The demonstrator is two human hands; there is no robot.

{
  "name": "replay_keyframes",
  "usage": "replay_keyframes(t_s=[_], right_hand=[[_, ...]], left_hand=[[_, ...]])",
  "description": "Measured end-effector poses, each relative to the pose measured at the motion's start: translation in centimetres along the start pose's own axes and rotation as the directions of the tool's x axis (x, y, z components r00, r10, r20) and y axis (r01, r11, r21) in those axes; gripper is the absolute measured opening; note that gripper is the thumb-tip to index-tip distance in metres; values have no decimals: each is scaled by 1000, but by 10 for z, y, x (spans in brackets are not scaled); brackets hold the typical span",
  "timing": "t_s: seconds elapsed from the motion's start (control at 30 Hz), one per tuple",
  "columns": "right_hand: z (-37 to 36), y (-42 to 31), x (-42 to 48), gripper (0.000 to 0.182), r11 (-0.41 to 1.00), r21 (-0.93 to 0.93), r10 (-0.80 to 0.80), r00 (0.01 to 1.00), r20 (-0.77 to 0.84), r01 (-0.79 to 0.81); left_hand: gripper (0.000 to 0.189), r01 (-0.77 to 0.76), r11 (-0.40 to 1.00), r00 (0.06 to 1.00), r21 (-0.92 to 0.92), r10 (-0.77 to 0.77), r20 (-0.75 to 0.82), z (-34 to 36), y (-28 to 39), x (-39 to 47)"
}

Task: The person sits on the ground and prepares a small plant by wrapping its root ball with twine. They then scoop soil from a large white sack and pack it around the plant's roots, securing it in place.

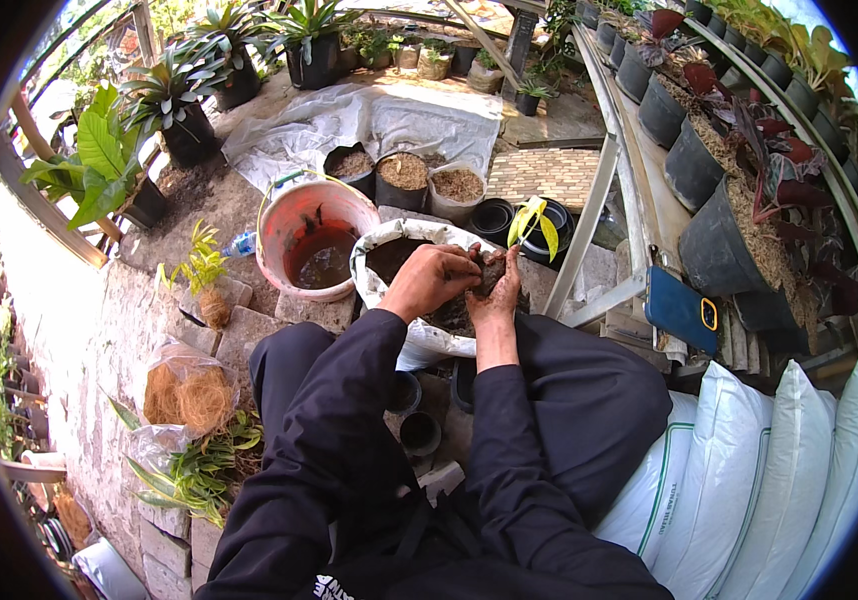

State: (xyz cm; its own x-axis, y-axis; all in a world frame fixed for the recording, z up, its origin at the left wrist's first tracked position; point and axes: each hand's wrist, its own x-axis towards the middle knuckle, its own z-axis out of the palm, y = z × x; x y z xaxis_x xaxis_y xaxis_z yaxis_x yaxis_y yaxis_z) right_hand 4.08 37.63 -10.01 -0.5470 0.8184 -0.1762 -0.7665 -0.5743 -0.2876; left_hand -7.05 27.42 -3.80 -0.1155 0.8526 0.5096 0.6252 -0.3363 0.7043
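Observation:
Above a white sack (440, 341) of dark soil, both my hands are at a clump of wet soil (490, 271). My right hand (498, 296), smeared with mud, cups the clump from the right. A small plant with yellow-green leaves (534, 223) sticks out beyond that hand's fingertips; its roots are hidden. My left hand (433, 279) presses bent fingers against the clump's left side. To the left of the sack, a muddy red-and-white bucket (268, 244) holds brownish water. Small black pots (420, 433) stand below the sack, between my legs.
Three filled planting bags (401, 172) and empty black pots (492, 217) stand beyond the sack. At left lie a plant with a wrapped root ball (214, 307), a bag of brown fibre (189, 394) and loose plants (200, 472). A phone (680, 309) and white sacks (729, 465) are at right.

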Motion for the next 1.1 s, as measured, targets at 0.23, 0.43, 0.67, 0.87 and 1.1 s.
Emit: replay_keyframes(t_s=[0.23,0.43,0.67,0.87,1.1], right_hand=[[12,-2,-8,32,997,63,-35,999,5,34],[6,-5,-4,30,993,116,-4,999,47,-1],[2,-5,-1,41,998,56,8,998,55,-12],[11,-2,-9,41,997,63,37,990,138,-46],[15,-2,-11,40,997,65,25,997,80,-31]], left_hand=[[19,168,983,973,-78,-178,-150,-16,2,2],[22,324,935,935,146,-293,-200,-27,-3,-1],[19,47,999,999,-21,-47,10,-10,12,3],[17,50,997,999,-63,-51,-19,-3,5,2],[15,55,994,997,-97,-59,-42,-8,11,2]])
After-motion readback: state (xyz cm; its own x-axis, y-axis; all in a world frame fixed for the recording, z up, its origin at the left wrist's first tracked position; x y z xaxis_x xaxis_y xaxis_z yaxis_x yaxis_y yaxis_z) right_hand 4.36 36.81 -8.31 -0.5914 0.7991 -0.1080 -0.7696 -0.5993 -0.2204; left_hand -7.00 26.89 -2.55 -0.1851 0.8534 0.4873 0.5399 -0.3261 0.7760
